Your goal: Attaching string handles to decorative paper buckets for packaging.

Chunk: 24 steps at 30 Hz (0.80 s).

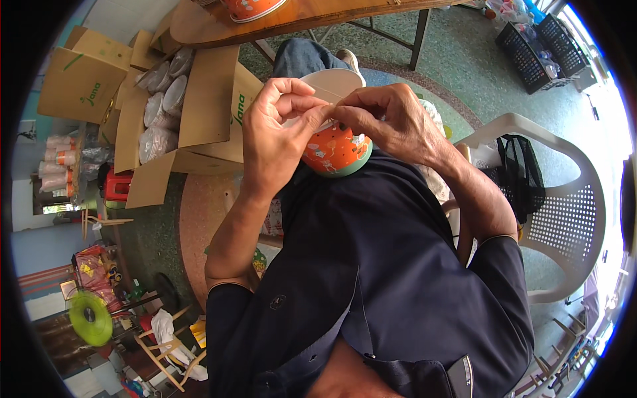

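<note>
Closest in, a dark blue shirt [398, 265] fills the lower middle, and both forearms rise from it to meet over an orange paper cup [336, 149] held against the chest. The left hand [275, 136] curls around the cup's left side, fingers pinched at its white rim. The right hand [391, 123] comes over the top, fingertips meeting the left ones at the same spot on the rim. The two hands cover most of the cup's mouth and upper wall, so what they pinch there is too small to make out.

Just right of the person stands a white plastic chair [564, 219] with a black mesh bag [521, 176] hanging on it. To the left, an open cardboard box [206, 99] holds stacks of wrapped lids [162, 109].

Farther off, a wooden bench [292, 20] carries another orange cup [255, 8], cut off by the top edge. Black crates [541, 50] sit at the far right, blurred by the bright rim.
</note>
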{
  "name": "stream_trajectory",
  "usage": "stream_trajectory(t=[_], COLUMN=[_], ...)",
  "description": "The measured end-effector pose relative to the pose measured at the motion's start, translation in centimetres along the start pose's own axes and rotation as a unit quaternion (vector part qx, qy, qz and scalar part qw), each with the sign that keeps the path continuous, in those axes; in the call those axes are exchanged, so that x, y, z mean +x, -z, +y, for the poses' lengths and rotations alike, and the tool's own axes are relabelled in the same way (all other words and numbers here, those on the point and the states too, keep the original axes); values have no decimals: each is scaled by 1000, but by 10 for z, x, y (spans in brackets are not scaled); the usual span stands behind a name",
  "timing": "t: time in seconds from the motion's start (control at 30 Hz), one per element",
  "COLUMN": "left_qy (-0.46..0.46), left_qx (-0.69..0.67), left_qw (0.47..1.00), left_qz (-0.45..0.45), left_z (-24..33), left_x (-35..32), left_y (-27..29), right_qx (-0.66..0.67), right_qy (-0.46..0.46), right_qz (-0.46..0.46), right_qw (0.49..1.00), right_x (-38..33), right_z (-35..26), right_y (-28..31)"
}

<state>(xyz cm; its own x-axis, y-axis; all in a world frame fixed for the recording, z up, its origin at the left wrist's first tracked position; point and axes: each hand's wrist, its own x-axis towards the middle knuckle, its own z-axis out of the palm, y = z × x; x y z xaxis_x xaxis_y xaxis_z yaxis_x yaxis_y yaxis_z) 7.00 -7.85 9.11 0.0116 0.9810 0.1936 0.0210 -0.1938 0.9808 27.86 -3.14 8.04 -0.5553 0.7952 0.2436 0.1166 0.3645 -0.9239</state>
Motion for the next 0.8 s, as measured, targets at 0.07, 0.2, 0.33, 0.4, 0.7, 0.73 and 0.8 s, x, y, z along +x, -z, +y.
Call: stream_trajectory(t=[0.07,0.2,0.33,0.4,0.7,0.73,0.8], left_qy=[-54,-100,-54,-22,42,42,42], left_qx=[117,185,92,20,32,32,31], left_qw=[991,977,994,1000,997,997,994], left_qz=[40,43,21,-6,-62,-63,-96], left_z=[2,-2,-4,-9,-3,0,3], left_x=[-5,-6,0,2,8,9,9], left_y=[-6,-9,-3,0,9,9,9], right_qx=[0,28,61,70,131,134,137], right_qy=[-72,-76,-90,-95,-137,-139,-141], right_qz=[-40,-58,-45,-51,-60,-52,-44], right_qw=[997,995,993,992,980,980,979], right_x=[1,0,2,4,8,9,10], right_z=[-9,-8,-1,1,-4,-2,2], right_y=[5,7,3,4,8,8,7])
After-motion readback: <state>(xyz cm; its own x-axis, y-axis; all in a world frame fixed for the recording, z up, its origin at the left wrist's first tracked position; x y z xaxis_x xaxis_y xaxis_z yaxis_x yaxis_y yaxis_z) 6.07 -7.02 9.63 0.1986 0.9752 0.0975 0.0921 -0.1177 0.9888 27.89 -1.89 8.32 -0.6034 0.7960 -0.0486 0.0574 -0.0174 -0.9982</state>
